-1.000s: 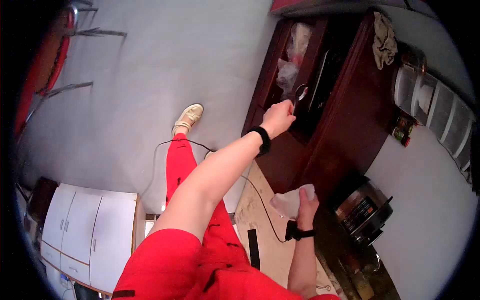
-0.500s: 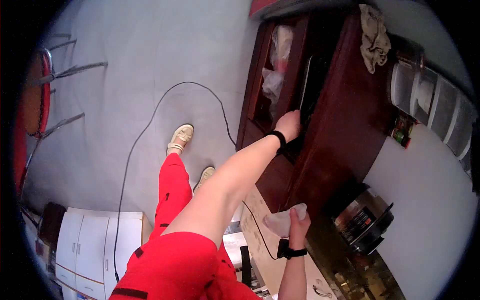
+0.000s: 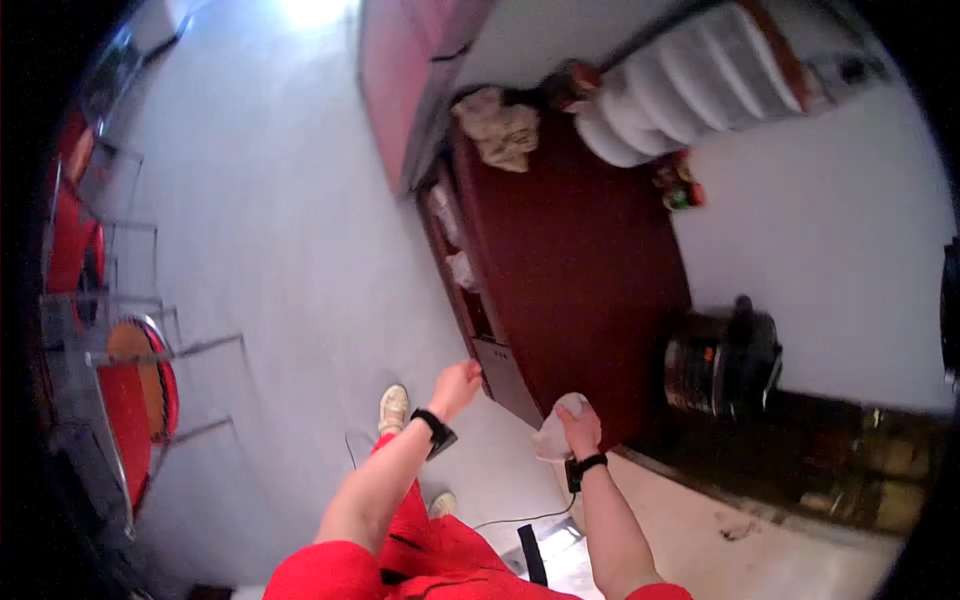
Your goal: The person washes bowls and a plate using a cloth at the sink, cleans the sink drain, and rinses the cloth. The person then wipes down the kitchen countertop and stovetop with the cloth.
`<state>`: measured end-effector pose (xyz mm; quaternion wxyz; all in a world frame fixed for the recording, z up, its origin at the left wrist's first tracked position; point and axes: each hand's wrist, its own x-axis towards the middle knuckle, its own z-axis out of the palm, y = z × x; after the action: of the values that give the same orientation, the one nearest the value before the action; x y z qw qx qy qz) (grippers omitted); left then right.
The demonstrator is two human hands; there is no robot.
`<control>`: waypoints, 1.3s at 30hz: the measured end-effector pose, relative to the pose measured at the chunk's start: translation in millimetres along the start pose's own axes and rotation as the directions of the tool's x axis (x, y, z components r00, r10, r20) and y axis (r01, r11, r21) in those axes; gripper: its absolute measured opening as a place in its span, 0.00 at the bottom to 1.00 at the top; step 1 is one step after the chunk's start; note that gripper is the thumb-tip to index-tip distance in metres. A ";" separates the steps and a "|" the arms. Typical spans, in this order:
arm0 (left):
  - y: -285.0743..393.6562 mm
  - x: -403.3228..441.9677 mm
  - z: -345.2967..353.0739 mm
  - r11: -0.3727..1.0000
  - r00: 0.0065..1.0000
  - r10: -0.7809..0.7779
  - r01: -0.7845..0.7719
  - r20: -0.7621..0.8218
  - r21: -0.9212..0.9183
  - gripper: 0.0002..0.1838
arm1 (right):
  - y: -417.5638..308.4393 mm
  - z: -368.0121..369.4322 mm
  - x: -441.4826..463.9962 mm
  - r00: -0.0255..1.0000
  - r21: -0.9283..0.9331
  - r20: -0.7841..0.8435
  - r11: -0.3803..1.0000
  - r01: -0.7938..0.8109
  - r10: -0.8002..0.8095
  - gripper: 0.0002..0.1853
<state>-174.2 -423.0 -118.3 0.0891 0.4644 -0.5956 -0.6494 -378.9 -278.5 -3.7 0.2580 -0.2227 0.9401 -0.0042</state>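
Observation:
My right hand (image 3: 582, 432) is closed on a whitish, translucent, bowl-like thing (image 3: 552, 440); its exact kind is unclear. It is held near the front corner of the dark red cabinet (image 3: 590, 270). My left hand (image 3: 459, 387), fingers curled, is just off the cabinet's front side, near a grey front panel (image 3: 510, 380). Whether anything lies inside those fingers is hidden. Pale wrapped items (image 3: 462, 270) show in the cabinet's open side compartment.
A dark, shiny pot-like appliance (image 3: 722, 360) stands by the wall beside a white divided rack (image 3: 690, 85). A crumpled cloth (image 3: 498, 128) lies at the cabinet's far end. Metal-legged chairs (image 3: 140, 380) line the left. A cable (image 3: 520, 520) trails near my legs.
My left hand has come out of the cabinet's open compartment and is now beside its front. The view has swung, showing more floor and chairs. My right hand still holds the whitish thing.

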 end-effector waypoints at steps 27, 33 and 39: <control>460.3 -428.4 217.7 -0.323 -0.257 0.889 0.236 -0.379 -0.917 0.18 | 461.2 17.9 -291.4 0.856 0.955 0.128 0.171 -0.242 0.501 0.20; 471.4 -412.7 179.5 -0.004 -0.109 0.992 0.480 -0.064 -0.878 0.17 | 378.5 -7.7 -248.6 0.896 0.995 0.067 0.042 -0.095 0.438 0.22; 505.6 -331.0 142.5 -0.044 -0.236 0.960 0.398 -0.149 -0.916 0.15 | 284.8 -39.6 -187.2 0.921 1.000 0.008 0.000 -0.009 0.390 0.25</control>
<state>-313.5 -242.1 459.1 0.2156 -0.6011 -0.1000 -0.7630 -373.1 52.6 86.1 0.2044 0.1598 0.7166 -0.6474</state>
